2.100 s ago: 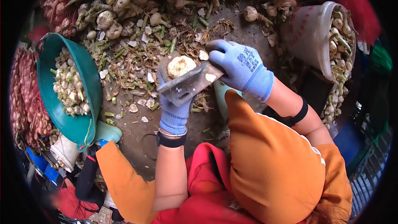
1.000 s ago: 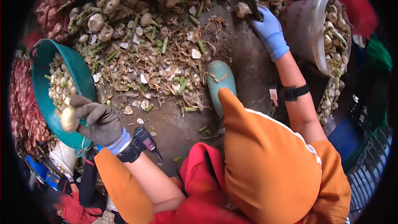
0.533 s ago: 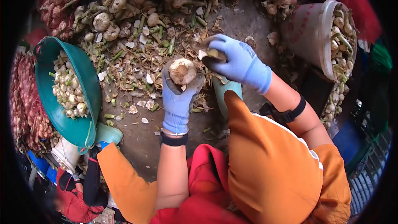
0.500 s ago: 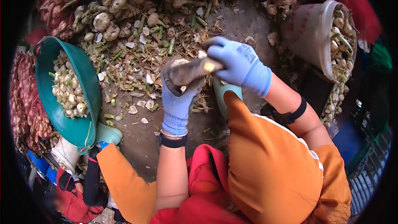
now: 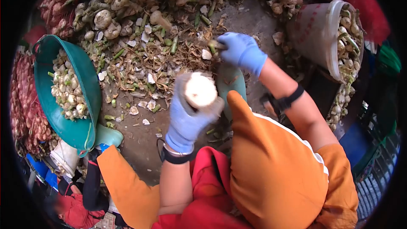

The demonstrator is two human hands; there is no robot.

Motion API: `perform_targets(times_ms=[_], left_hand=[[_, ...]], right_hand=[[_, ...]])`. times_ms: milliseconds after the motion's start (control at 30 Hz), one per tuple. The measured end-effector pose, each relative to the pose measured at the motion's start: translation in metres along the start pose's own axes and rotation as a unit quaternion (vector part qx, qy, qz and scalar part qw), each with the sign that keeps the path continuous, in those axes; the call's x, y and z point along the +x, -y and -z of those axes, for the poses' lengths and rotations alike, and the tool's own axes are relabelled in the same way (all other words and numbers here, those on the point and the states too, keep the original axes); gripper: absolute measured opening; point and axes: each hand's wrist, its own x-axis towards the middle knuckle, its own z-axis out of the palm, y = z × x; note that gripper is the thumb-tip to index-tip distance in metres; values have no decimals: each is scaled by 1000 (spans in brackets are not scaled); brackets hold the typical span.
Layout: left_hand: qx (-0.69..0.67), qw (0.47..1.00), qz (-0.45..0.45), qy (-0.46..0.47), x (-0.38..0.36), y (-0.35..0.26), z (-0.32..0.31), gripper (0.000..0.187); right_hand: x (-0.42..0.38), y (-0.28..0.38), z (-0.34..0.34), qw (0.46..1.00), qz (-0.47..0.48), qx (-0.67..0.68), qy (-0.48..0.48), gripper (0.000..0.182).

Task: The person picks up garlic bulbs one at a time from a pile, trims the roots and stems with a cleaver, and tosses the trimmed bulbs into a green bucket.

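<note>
My left hand (image 5: 184, 118), in a blue and grey glove, is closed round a pale bulb (image 5: 200, 90) whose white, flat-looking face points up. To its upper right is my right hand (image 5: 242, 51), gloved in blue, with its fingers closed on a short, blurred object (image 5: 216, 45) that I cannot make out. The two hands are apart. Beneath and beyond them, dry peelings (image 5: 140, 65) and green stem pieces cover the ground.
A green tub (image 5: 94, 89) of small bulbs stands at left, beside red net sacks (image 5: 29, 101). Whole bulbs (image 5: 121, 1) are heaped at the top. A white bucket (image 5: 316, 34) of bulbs leans at right. Another person (image 5: 82, 210) is at the lower left.
My right hand has moved up and away from my left hand. My left hand has turned, and the bulb's white face now shows upward.
</note>
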Motion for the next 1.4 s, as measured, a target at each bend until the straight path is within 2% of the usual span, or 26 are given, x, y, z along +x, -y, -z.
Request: perform_targets(times_ms=[67, 133, 167, 200, 267, 300, 333, 400, 467, 500, 533, 600, 667, 700, 767, 833, 867, 900, 967, 1033, 1067, 1133, 1167, 1200, 1233, 1400], left_hand=[[91, 984, -154, 14, 8, 12, -4, 73], [343, 901, -262, -36, 29, 14, 10, 84], [361, 894, -258, -59, 34, 26, 16, 91], [103, 981, -138, -93, 33, 45, 9, 82], [-190, 979, 6, -79, 33, 50, 26, 70], [-230, 968, 46, -93, 29, 49, 30, 55], [-161, 980, 26, -117, 23, 36, 29, 44], [-62, 977, -107, -172, 30, 42, 52, 39], [-244, 949, -136, -147, 22, -6, 84, 43], [-408, 896, -174, -37, 20, -27, 100, 46], [-553, 805, -201, 76, 17, -40, 117, 48], [-624, 750, -159, 149, 13, -33, 151, 50], [-582, 788, -164, 117, 35, -3, 142, 49], [-556, 825, -84, -59, 37, 2, 124, 52], [-497, 863, -31, -80, 46, 23, 80, 51], [-336, 929, 47, -151, 46, 48, 48, 48], [-459, 882, 83, -58, 49, 81, 53, 44], [-459, 882, 85, -64, 49, 84, 52, 44], [-129, 988, 29, -82, 53, 86, 44, 46], [-123, 986, 14, -113, 51, 78, 41, 48], [-116, 982, -4, -146, 49, 71, 39, 50], [-89, 989, -16, -118, 35, 51, 35, 58], [127, 976, -123, -124, 37, 67, 47, 60], [334, 908, -221, -122, 39, 84, 59, 62], [207, 952, -190, -120, 36, 70, 52, 62], [218, 949, -183, -138, 28, 66, 46, 59]], right_hand=[[5, -6, 12, 942, -155, 280, 104, 21], [-8, 17, 20, 820, -142, 525, 179, 25], [-12, 29, 22, 792, -120, 568, 187, 30], [-12, 39, 13, 780, -91, 592, 179, 30], [-16, 55, 30, 934, 57, 343, 83, 31], [-13, 51, 30, 954, 190, 234, 2, 32], [-6, 46, 31, 979, 161, 119, 32, 32], [19, 28, 38, 977, -22, 15, 213, 31], [30, 2, 36, 980, -32, -74, 183, 30], [31, -7, 29, 997, -5, -35, 70, 29], [38, -11, 25, 997, -9, -35, 69, 29], [61, -15, 20, 995, 50, -75, -32, 29], [72, -20, 2, 981, 74, -129, -123, 31], [69, -16, 1, 988, 69, -87, -109, 30], [45, 11, 11, 999, 34, -15, -39, 23], [14, 23, -6, 978, 168, 88, -89, 23], [-7, 37, 1, 969, 196, 144, -42, 24], [-23, 46, -1, 958, 208, 194, 30, 26], [-32, 53, 8, 940, 219, 243, 99, 27], [-36, 53, 24, 950, 113, 268, 111, 30], [-34, 51, 23, 976, 107, 190, 25, 30], [-30, 52, 33, 990, 125, 51, 35, 28], [-30, 55, 32, 987, 161, -4, 16, 26], [-32, 59, 31, 987, 161, -3, 18, 26], [-34, 62, 31, 982, 185, -13, 19, 26], [-30, 65, 37, 979, 200, -17, 21, 27]])
